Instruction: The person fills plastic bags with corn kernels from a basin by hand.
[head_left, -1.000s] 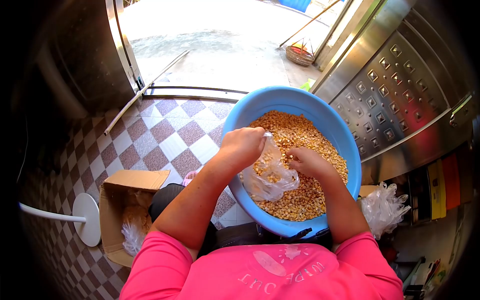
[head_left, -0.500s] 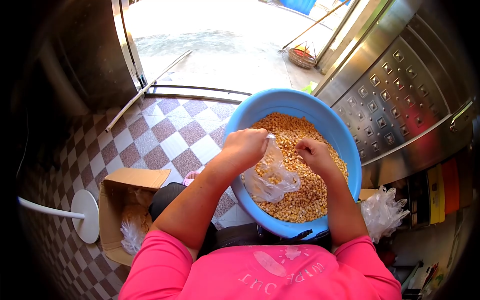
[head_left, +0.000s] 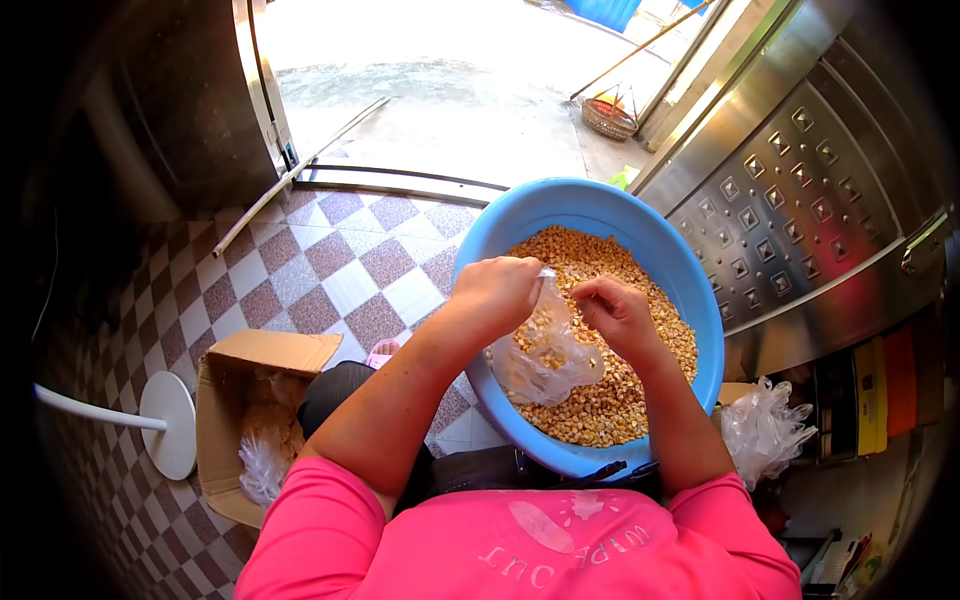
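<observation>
A wide blue basin (head_left: 703, 340) stands before my lap, filled with loose yellow corn kernels (head_left: 610, 415). My left hand (head_left: 498, 292) is closed on the rim of a clear plastic bag (head_left: 545, 375) at the basin's left side. Some kernels show through the bag's thin wall, and its lower part rests on the corn. Just right of the bag's mouth, above the kernels, is my right hand (head_left: 614, 312) with its fingers curled together. Whatever lies inside those fingers is hidden.
A cardboard box (head_left: 225, 430) with bagged contents stands left of my knee, beside a white round stand base (head_left: 168, 425). Crumpled plastic bags (head_left: 765, 425) lie to the right of the basin. A metal door (head_left: 790, 210) stands at right, and a pole (head_left: 300, 175) crosses the doorway.
My right hand has moved left, closer to the bag's mouth. The left hand keeps its hold on the bag. The view has shifted slightly.
</observation>
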